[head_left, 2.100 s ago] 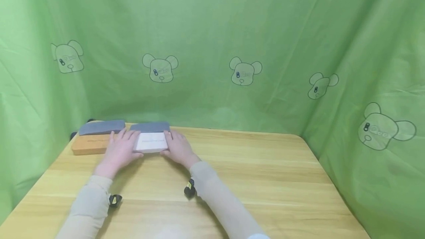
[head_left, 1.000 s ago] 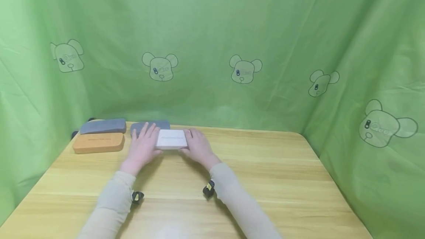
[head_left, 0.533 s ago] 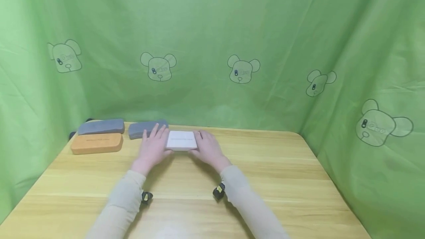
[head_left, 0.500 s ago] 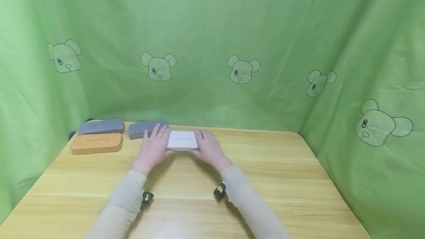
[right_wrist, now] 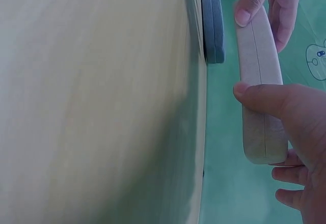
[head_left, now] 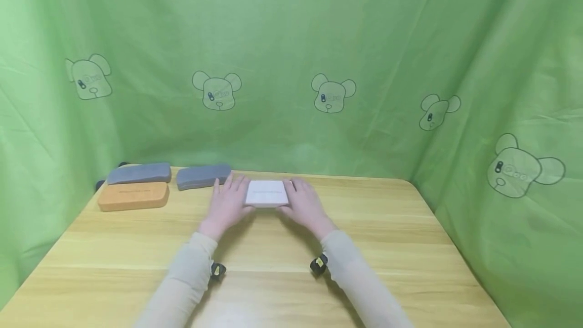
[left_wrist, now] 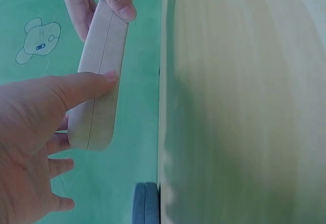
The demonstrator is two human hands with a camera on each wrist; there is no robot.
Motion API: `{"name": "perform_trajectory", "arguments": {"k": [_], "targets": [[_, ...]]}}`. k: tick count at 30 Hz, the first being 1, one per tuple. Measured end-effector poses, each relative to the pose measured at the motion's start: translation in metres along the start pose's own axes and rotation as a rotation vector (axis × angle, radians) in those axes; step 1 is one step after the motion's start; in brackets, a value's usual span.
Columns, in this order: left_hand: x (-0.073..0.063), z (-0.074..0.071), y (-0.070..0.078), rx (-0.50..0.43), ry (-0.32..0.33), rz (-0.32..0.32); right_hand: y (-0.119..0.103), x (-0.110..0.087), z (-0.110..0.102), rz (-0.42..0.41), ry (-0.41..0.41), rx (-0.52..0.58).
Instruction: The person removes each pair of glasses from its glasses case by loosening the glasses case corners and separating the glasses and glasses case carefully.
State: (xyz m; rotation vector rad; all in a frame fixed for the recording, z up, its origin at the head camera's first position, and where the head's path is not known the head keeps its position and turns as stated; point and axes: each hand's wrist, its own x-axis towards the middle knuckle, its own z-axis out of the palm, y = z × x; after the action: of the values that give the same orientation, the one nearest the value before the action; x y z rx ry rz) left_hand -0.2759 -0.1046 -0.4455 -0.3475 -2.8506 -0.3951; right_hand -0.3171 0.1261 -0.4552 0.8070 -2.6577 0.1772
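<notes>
A white glasses case (head_left: 267, 194) with faint lettering on top is held level between both hands, raised off the table. My left hand (head_left: 227, 204) grips its left end, and my right hand (head_left: 306, 204) grips the opposite end. In the left wrist view, the left thumb (left_wrist: 91, 85) lies across the seamed long side of the case (left_wrist: 104, 43), fingers partly hidden behind it. From the right wrist, the right thumb (right_wrist: 265, 98) presses that same side of the case (right_wrist: 259, 56). Just left of the hands rests a grey-blue glasses case (head_left: 204, 176).
At the table's back left lie another grey-blue case (head_left: 139, 173) and, in front of it, an orange case (head_left: 133, 196). A green curtain (head_left: 278, 130) printed with bear heads hangs behind and beside the wooden table (head_left: 273, 297).
Both hands have carried the white case rightward from its place beside the orange case. The orange case and the nearer grey-blue case, partly covered before, now show more fully.
</notes>
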Motion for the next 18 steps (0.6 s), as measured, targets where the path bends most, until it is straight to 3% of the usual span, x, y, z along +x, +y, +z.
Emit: {"name": "perform_trajectory", "arguments": {"k": [18], "targets": [[0.007, 0.014, 0.033, -0.015, -0.034, 0.024, 0.029, -0.03, -0.014, 0.006, 0.024, -0.013]]}}
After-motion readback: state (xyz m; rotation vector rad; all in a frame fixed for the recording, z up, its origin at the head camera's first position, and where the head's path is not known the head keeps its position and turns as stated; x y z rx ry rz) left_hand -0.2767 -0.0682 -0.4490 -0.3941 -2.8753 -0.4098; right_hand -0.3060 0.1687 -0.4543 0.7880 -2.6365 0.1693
